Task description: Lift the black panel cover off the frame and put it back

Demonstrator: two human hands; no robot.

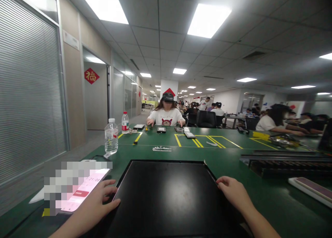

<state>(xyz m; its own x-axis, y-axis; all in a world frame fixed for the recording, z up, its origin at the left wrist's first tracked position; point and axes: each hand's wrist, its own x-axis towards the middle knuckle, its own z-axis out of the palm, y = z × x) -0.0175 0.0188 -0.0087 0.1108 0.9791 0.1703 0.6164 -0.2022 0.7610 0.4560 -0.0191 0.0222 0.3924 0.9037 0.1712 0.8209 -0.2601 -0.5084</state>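
Observation:
A large black screen panel (155, 196) with a thin rim lies before me on the green table, its near end running out of view at the bottom. At its left edge, my left hand (107, 196) grips the rim, thumb over the frame and fingers beside it. Opposite, my right hand (230, 189) has its fingers closed on the right rim, the fingertips partly hidden. Left of my left hand is a lit phone (85, 188), partly blurred out.
A water bottle (111, 137) and a red-capped bottle (125, 123) stand at the left. Dark slotted rails (275, 163) and another phone (313, 189) lie to the right. Across the table (145, 151), a person (167, 115) sits among small boxy parts and yellow tape lines.

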